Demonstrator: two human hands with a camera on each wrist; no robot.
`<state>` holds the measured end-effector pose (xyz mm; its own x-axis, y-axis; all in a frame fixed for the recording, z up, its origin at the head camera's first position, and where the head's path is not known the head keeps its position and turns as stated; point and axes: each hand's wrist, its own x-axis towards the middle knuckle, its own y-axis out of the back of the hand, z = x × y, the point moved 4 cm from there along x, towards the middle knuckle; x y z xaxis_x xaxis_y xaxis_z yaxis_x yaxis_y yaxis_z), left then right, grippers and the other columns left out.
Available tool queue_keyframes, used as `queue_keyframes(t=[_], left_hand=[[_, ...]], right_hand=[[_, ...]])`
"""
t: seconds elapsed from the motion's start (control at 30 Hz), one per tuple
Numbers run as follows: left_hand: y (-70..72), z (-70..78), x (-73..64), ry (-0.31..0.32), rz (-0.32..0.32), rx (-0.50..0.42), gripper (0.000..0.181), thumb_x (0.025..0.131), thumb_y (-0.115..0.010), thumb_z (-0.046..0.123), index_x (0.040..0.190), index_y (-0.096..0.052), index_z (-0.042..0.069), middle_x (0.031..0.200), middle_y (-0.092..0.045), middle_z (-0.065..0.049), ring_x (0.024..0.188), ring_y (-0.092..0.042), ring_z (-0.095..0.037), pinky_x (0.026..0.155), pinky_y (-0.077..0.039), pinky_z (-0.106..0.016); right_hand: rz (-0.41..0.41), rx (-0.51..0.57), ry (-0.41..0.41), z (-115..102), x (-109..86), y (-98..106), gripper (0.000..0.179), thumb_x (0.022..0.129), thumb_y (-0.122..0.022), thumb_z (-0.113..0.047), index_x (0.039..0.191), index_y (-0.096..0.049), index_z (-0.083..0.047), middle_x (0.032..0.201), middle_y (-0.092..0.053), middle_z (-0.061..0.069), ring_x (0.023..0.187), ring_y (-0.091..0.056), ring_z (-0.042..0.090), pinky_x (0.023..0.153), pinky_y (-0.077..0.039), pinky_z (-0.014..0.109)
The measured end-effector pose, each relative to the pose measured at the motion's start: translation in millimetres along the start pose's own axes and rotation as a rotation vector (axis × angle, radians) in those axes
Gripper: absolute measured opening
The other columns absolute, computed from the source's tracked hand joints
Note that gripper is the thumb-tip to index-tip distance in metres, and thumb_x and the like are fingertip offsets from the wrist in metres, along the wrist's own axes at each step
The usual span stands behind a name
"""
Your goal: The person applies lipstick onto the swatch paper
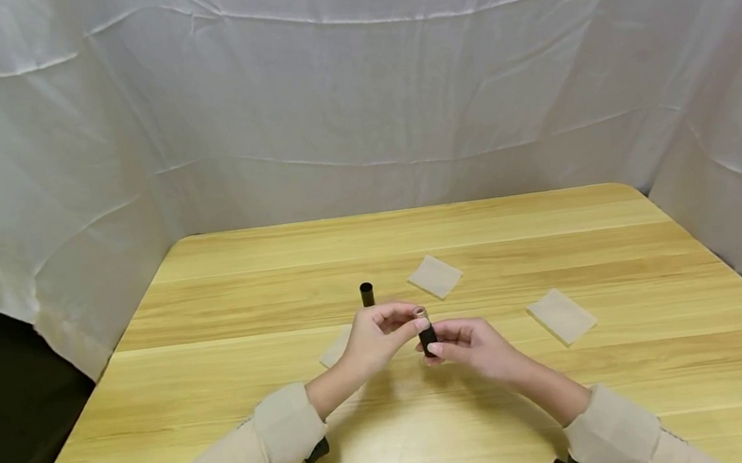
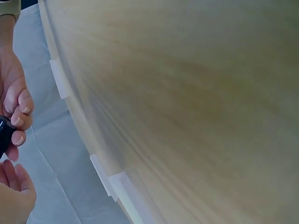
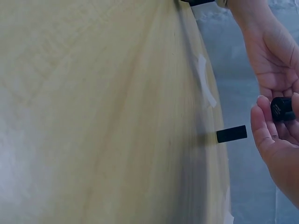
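Note:
A lipstick (image 1: 428, 341) with a black base and a metallic collar stands nearly upright between both hands, just above the wooden table. My right hand (image 1: 484, 348) grips its black base between thumb and fingers. At the collar, the thumb and fingertips of my left hand (image 1: 371, 342) pinch the upper end. The black base (image 3: 281, 108) also shows in the right wrist view, partly covered by fingers. Behind my left hand a black cap (image 1: 367, 294) is upright, its lower part hidden by the hand in the head view; the right wrist view shows the cap (image 3: 231, 134) whole.
Thin pale square sheets lie on the wooden table (image 1: 222, 371): one sheet (image 1: 435, 277) behind the hands, another sheet (image 1: 562, 316) to the right, and a third sheet (image 1: 335, 349) partly under my left hand. Grey-white cloth (image 1: 396, 91) hangs around the table's back and sides.

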<state>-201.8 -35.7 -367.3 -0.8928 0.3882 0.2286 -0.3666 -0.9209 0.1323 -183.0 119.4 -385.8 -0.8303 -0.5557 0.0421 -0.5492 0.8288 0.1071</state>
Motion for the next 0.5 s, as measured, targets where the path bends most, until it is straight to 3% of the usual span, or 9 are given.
queue_keyframes(t=[0.3, 0.5], left_hand=[[0.0, -2.9, -0.4, -0.004, -0.001, 0.028, 0.023, 0.086, -0.065, 0.007, 0.103, -0.065, -0.007, 0.107, -0.066, -0.023, 0.093, -0.065, -0.024, 0.079, -0.052, -0.019], [-0.4, -3.9, 0.1, 0.003, 0.009, 0.031, 0.023, 0.085, -0.065, 0.008, 0.103, -0.066, -0.007, 0.106, -0.066, -0.023, 0.094, -0.066, -0.027, 0.078, -0.053, -0.019]], right_hand=[[0.049, 0.013, 0.002, 5.1, 2.0, 0.2, 0.037, 0.092, -0.055, -0.005, 0.114, -0.048, 0.023, 0.110, -0.054, 0.042, 0.088, -0.067, 0.009, 0.083, -0.054, 0.031], [0.091, 0.006, 0.004, 5.3, 2.6, 0.6, 0.032, 0.089, -0.059, -0.003, 0.108, -0.051, 0.022, 0.108, -0.054, 0.042, 0.087, -0.067, 0.011, 0.082, -0.055, 0.032]])
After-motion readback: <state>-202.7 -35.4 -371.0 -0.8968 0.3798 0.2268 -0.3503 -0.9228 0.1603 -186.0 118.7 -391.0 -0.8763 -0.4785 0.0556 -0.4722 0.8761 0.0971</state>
